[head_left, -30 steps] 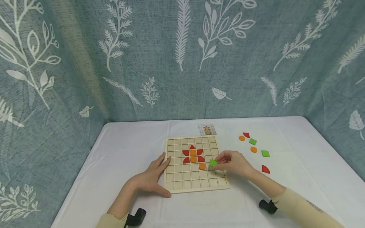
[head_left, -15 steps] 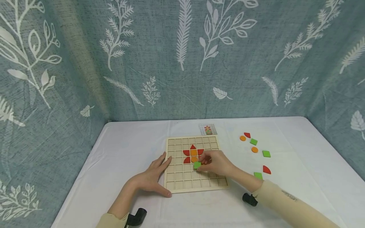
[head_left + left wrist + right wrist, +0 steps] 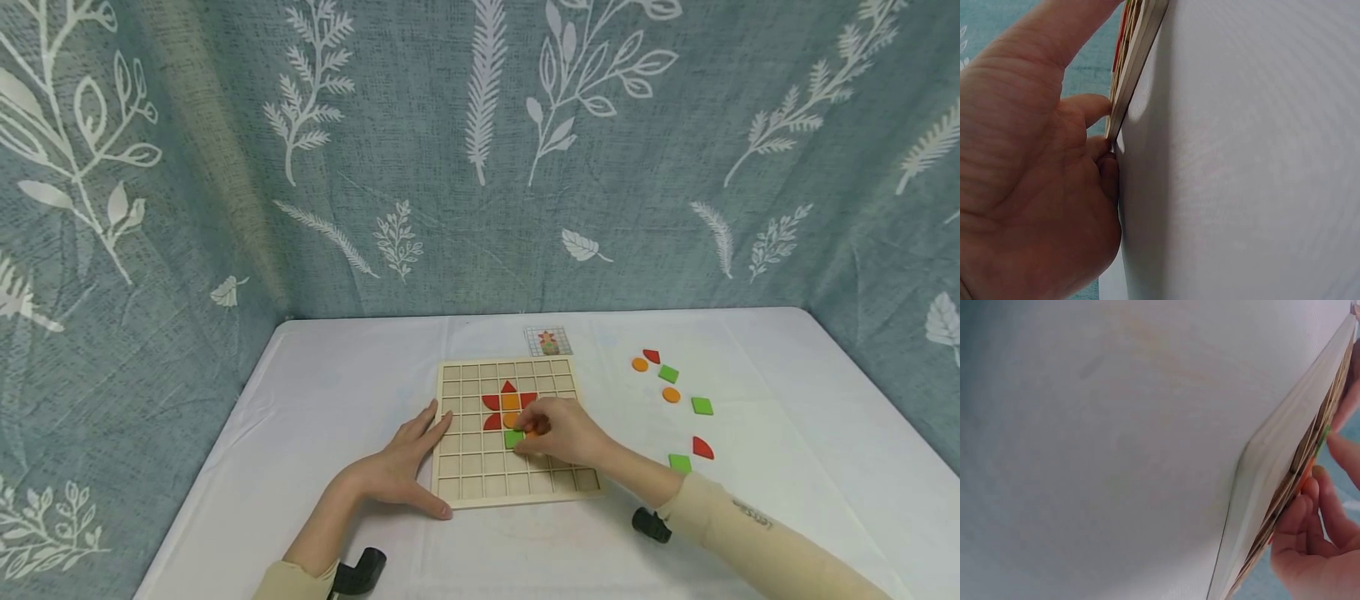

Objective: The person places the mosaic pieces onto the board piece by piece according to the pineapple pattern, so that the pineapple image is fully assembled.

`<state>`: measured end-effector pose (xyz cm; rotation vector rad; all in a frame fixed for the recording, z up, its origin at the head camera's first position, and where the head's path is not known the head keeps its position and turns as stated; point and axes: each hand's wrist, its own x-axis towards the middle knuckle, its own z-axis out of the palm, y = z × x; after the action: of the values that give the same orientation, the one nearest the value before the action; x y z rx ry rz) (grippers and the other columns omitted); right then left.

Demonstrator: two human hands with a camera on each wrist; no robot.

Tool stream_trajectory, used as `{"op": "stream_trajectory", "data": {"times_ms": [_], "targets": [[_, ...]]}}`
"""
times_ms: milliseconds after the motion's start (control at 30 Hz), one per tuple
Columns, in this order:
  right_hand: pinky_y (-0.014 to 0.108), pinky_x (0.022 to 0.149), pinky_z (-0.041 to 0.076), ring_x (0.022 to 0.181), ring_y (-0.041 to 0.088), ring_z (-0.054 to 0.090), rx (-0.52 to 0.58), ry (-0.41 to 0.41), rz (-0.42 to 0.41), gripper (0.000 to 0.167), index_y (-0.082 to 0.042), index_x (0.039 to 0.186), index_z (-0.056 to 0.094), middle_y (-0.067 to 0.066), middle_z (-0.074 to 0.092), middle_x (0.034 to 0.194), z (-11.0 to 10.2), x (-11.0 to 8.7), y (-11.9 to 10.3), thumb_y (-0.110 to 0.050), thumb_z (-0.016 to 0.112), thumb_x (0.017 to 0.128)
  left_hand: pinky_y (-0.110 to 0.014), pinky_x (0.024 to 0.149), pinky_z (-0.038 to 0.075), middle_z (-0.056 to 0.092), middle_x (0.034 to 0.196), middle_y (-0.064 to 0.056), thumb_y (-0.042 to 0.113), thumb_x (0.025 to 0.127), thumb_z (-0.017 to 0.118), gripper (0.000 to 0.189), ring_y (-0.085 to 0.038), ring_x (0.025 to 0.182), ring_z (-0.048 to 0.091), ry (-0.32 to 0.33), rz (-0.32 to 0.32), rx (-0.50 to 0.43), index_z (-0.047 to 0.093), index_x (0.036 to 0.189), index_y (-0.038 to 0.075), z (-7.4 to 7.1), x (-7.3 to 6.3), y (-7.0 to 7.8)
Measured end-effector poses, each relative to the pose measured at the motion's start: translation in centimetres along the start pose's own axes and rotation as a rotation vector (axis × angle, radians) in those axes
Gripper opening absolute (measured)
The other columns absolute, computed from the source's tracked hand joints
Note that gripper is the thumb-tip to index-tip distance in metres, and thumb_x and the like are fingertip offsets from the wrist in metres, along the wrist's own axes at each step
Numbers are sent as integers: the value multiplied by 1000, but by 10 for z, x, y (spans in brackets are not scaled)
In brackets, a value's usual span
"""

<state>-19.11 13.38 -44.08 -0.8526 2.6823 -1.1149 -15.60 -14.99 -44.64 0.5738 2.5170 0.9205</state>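
A wooden grid board (image 3: pixel 472 487) lies on the table. My left hand (image 3: pixel 390 471) rests along its left edge with fingers spread, the thumb at the near left corner. In the left wrist view, my left hand (image 3: pixel 1029 162) touches the board's side (image 3: pixel 1138 56). Over the board's middle, my right hand (image 3: pixel 566 429) pinches a green square tile (image 3: pixel 513 439) between thumb and index finger, in the cell below an orange round tile (image 3: pixel 511 420). Red tiles (image 3: pixel 491 402) and an orange square (image 3: pixel 510 402) sit above. The right wrist view shows my right thumb at the green tile (image 3: pixel 1322 440).
A small pattern card (image 3: pixel 548 341) lies behind the board. Loose tiles are scattered right of it: green squares (image 3: pixel 702 406), orange circles (image 3: pixel 671 395) and red quarter-circles (image 3: pixel 702 447). A patterned curtain (image 3: pixel 420 167) hangs behind the white table (image 3: pixel 360 358).
My right hand has carried the green square leftward across the board, and it now lies in the cell below the orange round tile. The left hand has stayed in place.
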Motion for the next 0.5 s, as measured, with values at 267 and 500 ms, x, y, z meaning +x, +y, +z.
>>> {"op": "stream_trajectory", "data": {"times_ms": [267, 500], "targets": [[21, 65, 48, 72, 8, 52, -6, 5, -2, 16, -8, 90, 72, -5, 60, 79, 1, 0, 0, -12, 82, 79, -63, 111, 17, -2, 162, -16, 48, 59, 90, 127, -40, 147, 1, -1, -2, -1, 18, 156, 7, 0, 0, 1], [23, 65, 49, 74, 8, 54, 37, 28, 0, 15, -11, 93, 73, -7, 62, 83, -3, -2, 2, -15, 80, 81, -63, 111, 17, -1, 162, -17, 48, 58, 90, 128, -40, 147, 1, 2, -11, -8, 18, 156, 7, -1, 0, 1]]}}
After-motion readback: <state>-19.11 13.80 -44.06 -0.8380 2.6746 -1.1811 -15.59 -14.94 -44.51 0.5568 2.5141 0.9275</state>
